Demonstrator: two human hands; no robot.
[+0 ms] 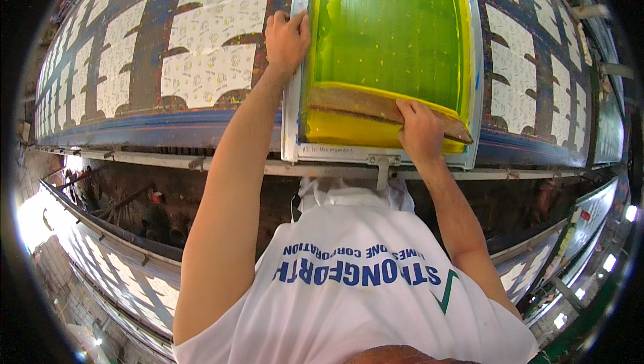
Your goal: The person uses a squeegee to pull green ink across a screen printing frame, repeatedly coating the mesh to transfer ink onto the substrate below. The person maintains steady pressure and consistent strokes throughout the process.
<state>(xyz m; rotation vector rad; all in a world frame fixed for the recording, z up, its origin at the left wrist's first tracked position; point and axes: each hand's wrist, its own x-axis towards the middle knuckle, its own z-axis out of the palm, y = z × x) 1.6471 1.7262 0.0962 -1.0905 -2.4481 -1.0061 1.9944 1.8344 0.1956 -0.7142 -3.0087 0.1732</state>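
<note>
Clamped on the brown squeegee [355, 104] with the right grip [421, 132], fingers curled over its far edge. Lying across the near end of the yellow-green mesh [396, 35], mostly to the left of that grip, with a short end reaching out to its right. Probably light and stiff like a board, hardly fragile, but slippery wherever smeared with yellow ink [345, 129]; best to take hold along the bare-looking brown face, nearer the middle for an even press. Touching the left rail of the pale metal frame [290, 116] with the left grip [287, 40], fingers bent; cannot tell if clamped round it or merely resting. Hidden: the right grip's thumb, the squeegee's lower edge, and the tabletop [151, 48] beneath the frame. Cut off beyond both grips: the frame's far end. Hard to make out: the depth of ink left of the right grip.
</note>
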